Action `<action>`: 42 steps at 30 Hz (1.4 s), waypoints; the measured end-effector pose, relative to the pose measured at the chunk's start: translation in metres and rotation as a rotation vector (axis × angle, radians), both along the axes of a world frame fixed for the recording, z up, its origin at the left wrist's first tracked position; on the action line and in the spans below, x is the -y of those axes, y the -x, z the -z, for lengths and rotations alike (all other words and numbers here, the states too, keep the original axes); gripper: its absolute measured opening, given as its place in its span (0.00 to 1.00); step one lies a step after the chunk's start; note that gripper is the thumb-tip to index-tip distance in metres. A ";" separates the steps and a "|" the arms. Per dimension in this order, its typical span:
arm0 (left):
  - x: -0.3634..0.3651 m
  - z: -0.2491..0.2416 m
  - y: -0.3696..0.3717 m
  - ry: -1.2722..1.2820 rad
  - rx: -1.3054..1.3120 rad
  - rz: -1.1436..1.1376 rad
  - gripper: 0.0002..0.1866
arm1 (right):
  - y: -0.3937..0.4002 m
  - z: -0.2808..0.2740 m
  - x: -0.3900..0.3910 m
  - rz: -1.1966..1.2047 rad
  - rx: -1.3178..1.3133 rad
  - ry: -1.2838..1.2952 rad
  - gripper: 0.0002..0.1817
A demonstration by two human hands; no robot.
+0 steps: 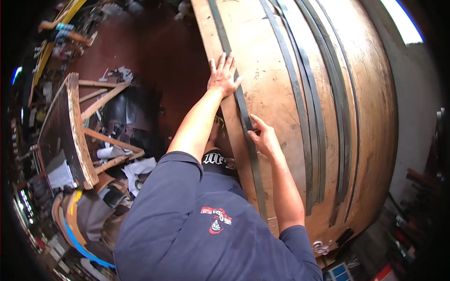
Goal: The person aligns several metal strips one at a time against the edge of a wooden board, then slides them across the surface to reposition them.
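My left hand (225, 76) lies flat with fingers spread at the near edge of a wooden table (267, 61), over a long dark strip (254, 161). The strip runs along the table edge, and part of it is hidden under that hand. My right hand (265, 136) hovers at the same strip, its index finger stretched out and its thumb apart from it, with nothing visible between them. Several more dark strips (300, 100) lie lengthwise across the table, some overlapping one another.
Left of me stands a wooden frame (77, 131) with braces, beside scraps of sheet material (138, 173) and curved pieces (91, 215). A person (65, 33) is at the far left. A small metal item (321, 247) rests at the table's lower edge, and a grey wall (415, 93) stands beyond.
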State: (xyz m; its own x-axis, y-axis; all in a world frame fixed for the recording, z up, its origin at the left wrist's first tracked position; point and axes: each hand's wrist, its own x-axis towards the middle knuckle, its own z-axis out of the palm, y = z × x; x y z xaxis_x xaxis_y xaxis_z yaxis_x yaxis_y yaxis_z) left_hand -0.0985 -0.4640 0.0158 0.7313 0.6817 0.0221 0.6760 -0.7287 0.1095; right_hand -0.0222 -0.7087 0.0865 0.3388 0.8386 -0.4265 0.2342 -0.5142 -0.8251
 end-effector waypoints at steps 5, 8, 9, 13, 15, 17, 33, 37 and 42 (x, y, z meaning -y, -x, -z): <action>-0.001 -0.003 -0.001 0.021 -0.018 -0.006 0.41 | -0.002 0.022 -0.001 -0.057 -0.094 -0.130 0.31; -0.002 -0.001 0.000 0.013 -0.016 -0.004 0.41 | -0.001 0.030 -0.004 -0.040 -0.172 -0.196 0.31; -0.001 -0.001 0.000 0.005 -0.016 -0.001 0.41 | -0.001 0.030 -0.006 -0.039 -0.175 -0.195 0.31; -0.001 -0.002 0.000 -0.002 -0.020 0.008 0.41 | -0.003 0.028 -0.013 -0.013 -0.352 -0.155 0.32; -0.002 -0.002 0.000 0.000 0.000 0.010 0.41 | -0.005 0.031 -0.018 -0.003 -0.423 -0.172 0.31; -0.001 -0.001 0.001 0.005 0.005 0.010 0.41 | -0.006 0.037 -0.022 -0.037 -0.468 -0.195 0.29; -0.002 -0.003 0.000 -0.013 -0.006 0.003 0.41 | 0.008 0.046 -0.029 0.131 -0.156 -0.158 0.22; -0.002 -0.002 0.000 -0.012 -0.006 0.006 0.41 | 0.010 0.045 -0.030 0.165 -0.158 -0.174 0.21; -0.002 -0.001 0.001 -0.008 -0.011 0.001 0.41 | 0.010 0.047 -0.031 0.186 -0.115 -0.182 0.19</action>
